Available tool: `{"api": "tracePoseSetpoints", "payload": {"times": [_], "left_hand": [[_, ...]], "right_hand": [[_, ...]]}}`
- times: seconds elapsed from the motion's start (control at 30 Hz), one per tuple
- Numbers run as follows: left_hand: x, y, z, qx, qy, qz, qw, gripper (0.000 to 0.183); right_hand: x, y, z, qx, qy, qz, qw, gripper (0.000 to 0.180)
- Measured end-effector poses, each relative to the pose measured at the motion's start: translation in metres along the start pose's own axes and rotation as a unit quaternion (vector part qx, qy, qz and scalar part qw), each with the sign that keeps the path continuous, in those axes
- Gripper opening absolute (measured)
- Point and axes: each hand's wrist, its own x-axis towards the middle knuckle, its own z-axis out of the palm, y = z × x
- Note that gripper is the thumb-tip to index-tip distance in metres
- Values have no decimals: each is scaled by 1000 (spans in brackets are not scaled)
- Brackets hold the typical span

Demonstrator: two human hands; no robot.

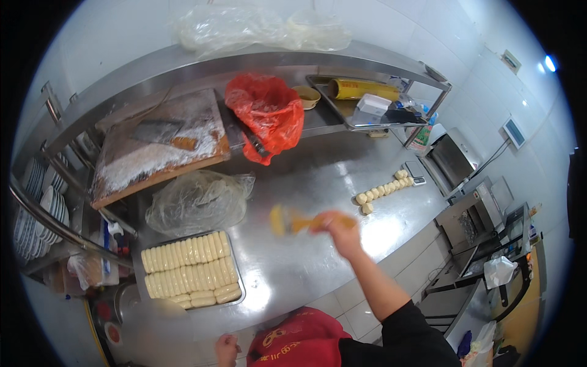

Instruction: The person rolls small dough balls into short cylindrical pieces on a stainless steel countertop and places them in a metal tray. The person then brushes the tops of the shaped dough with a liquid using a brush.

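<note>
My right hand [340,228] grips the wooden handle of a pastry brush [300,223] above the steel worktable. Motion blurs the brush, and its yellow bristle head points left. Low in the view, my left hand [227,346] is beside the red apron [298,337], fingers curled, with nothing seen in it. On the table's left, a metal tray [241,293] bears rows of glossy dough rolls [190,270], with several laid crosswise along its near edge. At the right, small dough balls [380,191] form a line that ends by a small digital scale [415,172].
A crumpled clear plastic bag [199,202] lies behind the tray. Above stands a floured wooden board [156,151] with a cleaver [160,133]. A red plastic bag [266,110] and a tray with a roll of wrap [364,89] sit further right. Plates [52,206] fill the left rack.
</note>
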Motion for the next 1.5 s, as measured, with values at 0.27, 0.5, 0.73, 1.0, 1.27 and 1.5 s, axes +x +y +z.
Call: {"api": "tracePoseSetpoints", "payload": {"times": [0.27,0.5,0.73,1.0,1.27,1.5], "left_hand": [[5,33,77,18,24,26,999,20],[-45,57,192,-40,99,14,994,22],[-48,73,270,173,9,32,984,25],[-48,131,294,220,-44,15,974,24],[-82,152,306,345,-52,-53,936,34],[-83,186,331,424,-42,-42,904,40]], "right_hand": [[253,-58,-67,-368,141,-426,814,28],[387,-54,-62,-464,-63,-327,821,34],[265,-16,-136,-407,-91,-464,781,66],[200,108,-449,-638,268,-35,721,50],[288,195,-731,-894,28,48,445,37],[298,159,-742,-782,39,136,607,36]]}}
